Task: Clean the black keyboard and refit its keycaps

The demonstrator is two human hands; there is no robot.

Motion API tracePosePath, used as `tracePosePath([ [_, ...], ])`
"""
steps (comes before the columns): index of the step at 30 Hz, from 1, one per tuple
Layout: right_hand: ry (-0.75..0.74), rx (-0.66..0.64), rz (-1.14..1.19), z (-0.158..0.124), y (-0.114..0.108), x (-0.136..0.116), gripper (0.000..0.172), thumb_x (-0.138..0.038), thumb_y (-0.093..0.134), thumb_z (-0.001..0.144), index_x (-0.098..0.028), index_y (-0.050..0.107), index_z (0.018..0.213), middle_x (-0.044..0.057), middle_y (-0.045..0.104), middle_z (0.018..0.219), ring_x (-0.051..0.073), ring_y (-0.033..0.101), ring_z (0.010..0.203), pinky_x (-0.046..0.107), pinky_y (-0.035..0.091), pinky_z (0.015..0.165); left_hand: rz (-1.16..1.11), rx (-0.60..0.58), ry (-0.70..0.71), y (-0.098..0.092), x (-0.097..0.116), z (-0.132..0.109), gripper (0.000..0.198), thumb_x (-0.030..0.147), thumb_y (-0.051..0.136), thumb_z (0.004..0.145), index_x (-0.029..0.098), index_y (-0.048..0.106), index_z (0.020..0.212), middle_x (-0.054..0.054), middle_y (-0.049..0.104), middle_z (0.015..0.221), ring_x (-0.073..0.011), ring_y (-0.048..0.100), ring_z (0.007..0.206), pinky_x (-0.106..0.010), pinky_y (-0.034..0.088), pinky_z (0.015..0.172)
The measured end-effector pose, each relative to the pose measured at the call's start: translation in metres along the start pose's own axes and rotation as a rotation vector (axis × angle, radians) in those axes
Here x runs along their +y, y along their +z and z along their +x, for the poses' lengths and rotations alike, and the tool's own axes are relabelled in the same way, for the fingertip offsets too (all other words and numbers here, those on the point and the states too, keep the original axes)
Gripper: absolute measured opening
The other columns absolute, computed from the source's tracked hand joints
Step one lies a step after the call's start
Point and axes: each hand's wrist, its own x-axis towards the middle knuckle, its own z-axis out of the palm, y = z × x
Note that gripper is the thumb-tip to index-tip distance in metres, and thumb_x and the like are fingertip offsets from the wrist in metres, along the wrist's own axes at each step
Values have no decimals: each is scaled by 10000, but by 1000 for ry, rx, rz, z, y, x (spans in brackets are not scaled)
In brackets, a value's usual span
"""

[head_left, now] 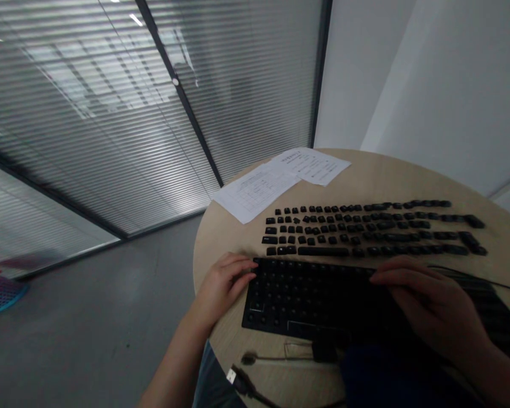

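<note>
The keyboard (pixel 314 294) lies flat on the round desk (pixel 391 175) right in front of you, at the near edge, its top bare of caps so that only the dark sockets show. Your left hand (pixel 223 280) sits at its left end, fingers loosely curled and open, the tips touching the upper left corner without closing on anything; it looks placed there to steady the board. Your right hand (pixel 429 303) lies palm down over the right half, fingers stretched out flat and gripping nothing that can be seen, though what is under the palm is hidden. Just beyond the keyboard, the keycaps (pixel 365 226) are set out on the desk in rows that mirror the board's layout, probably so that each one keeps its place. Two sheets of paper (pixel 259 190) lie farther back, well apart from your hands. A USB plug (pixel 233 377) and a small wire tool (pixel 276 357) rest near the front edge, within easy reach.
</note>
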Motion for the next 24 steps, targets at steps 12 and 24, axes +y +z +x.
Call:
tracePosePath([
  [12,35,-52,13,-4,1,7,226,-190,565,881,-291,767,868,38,752,894,204,738,774,283,616,661,-46,-12,26,1,-2,-1,179,270,608,980,251,734,1106,-72,744,1024,-206,689,946,-396,593,835],
  [24,33,-42,-2,-2,1,5,227,-168,566,867,-287,760,866,26,754,880,189,742,769,264,611,681,0,39,56,2,0,-4,198,292,635,966,265,730,1138,-70,723,1017,-202,687,928,-377,594,808],
])
